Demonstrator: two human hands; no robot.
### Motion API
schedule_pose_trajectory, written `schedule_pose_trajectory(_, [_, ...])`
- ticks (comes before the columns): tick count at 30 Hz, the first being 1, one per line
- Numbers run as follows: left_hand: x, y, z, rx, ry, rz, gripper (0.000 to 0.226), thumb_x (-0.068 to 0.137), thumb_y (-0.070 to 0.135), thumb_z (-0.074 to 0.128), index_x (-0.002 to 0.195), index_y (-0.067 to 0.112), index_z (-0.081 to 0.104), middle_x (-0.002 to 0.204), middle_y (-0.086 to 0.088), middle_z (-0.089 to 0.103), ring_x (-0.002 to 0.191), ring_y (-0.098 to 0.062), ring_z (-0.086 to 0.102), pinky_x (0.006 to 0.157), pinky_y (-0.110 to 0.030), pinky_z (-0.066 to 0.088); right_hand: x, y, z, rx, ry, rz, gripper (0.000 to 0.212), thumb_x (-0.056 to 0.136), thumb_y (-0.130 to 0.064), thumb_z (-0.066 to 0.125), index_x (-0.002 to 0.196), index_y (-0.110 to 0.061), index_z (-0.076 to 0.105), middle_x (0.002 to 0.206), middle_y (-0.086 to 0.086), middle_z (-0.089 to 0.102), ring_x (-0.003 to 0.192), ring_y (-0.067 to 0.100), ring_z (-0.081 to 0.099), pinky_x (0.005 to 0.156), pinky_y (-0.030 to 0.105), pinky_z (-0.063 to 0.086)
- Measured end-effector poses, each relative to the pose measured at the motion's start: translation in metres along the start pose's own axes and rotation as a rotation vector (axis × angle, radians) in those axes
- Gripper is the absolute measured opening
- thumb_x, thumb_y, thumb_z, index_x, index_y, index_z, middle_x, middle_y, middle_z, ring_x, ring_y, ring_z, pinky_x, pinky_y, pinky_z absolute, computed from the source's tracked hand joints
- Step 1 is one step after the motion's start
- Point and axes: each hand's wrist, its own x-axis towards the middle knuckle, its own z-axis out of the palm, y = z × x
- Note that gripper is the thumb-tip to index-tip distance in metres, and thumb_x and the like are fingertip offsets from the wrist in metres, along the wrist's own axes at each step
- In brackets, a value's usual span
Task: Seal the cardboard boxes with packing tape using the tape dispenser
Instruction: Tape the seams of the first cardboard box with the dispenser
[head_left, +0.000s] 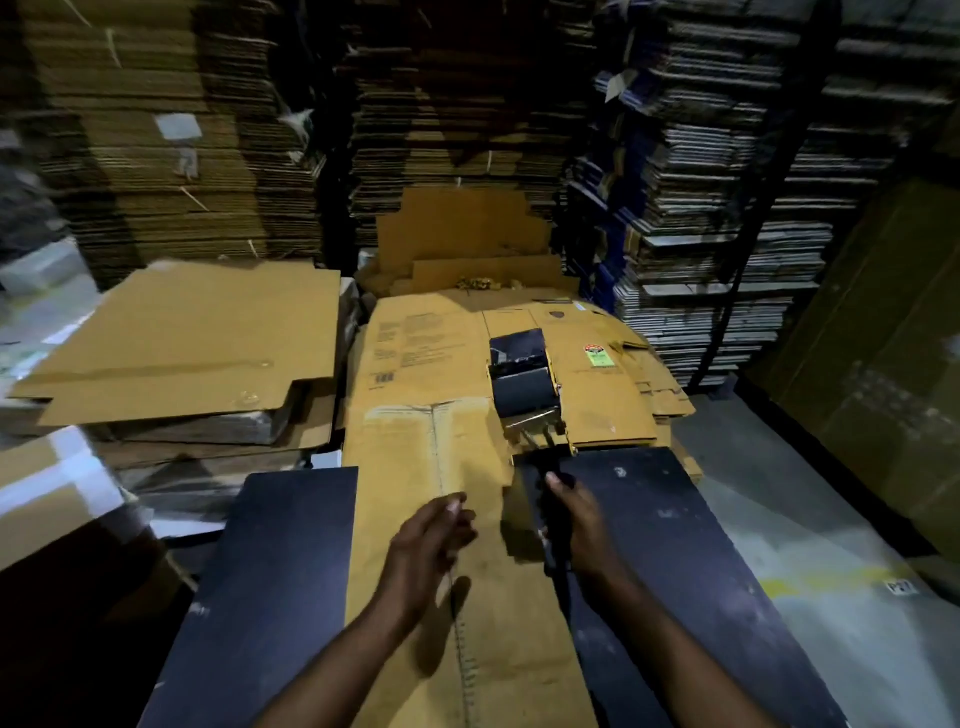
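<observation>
Far left: loose flattened cardboard sheets (192, 338) lie stacked on a low pile, likely stock waiting to be folded. A taped brown box (47, 488) is cut off at the left edge; what it is cannot be told further.

Left-centre: a dark flap (260, 587) hangs out to the side of the cardboard box (431, 467), which lies flat in front of the person with its centre seam running away from the camera. Judged, the flaps are spread so the seam is exposed for taping.

Left hand (431, 540) hovers just above the seam with fingers relaxed and loosely bent, holding nothing. Probably ready to press the flaps or smooth tape. Motion blur; contact with the cardboard cannot be told.

Right hand (566, 525) is wrapped round the dark handle of the tape dispenser (524, 384), whose head sits out ahead on the box surface, beside the seam and not on it. The grip suits pulling the dispenser along the box. The handle blends into the dark right flap (675, 545), so the fingers are hard to separate.

Tape itself is hard to see; a glossy strip near the seam's far end may be tape, unsure. The roll looks dark.

Right: concrete floor (831, 571) with a yellow mark and a small label, unreadable. Behind, tall stacks of flat cartons (727, 208), dim and blurred.
</observation>
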Motion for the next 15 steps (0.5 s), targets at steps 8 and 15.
schedule_pose_trajectory(8, [-0.004,0.02,0.003,-0.238,-0.102,-0.205,0.038,0.09,0.046,0.062,0.116,0.02,0.068,0.114,-0.008,0.073,0.111,-0.032,0.066,0.093,-0.044,0.047,-0.004,0.006,0.051,-0.143,0.046,0.044,0.039,0.105,-0.04,0.04,0.119,-0.01,0.06,0.111,0.015,0.07,0.101,0.03,0.069,0.074,0.036,0.057])
schedule_pose_trajectory(15, [0.005,0.018,-0.007,-0.398,-0.017,-0.223,0.02,0.097,0.028,0.061,0.107,0.011,0.065,0.113,-0.012,0.073,0.092,-0.025,0.072,0.085,-0.044,0.052,-0.001,0.007,0.073,-0.053,0.067,-0.017,0.037,0.094,-0.032,0.062,0.124,-0.011,0.059,0.108,0.008,0.073,0.096,0.025,0.072,0.077,0.035,0.058])
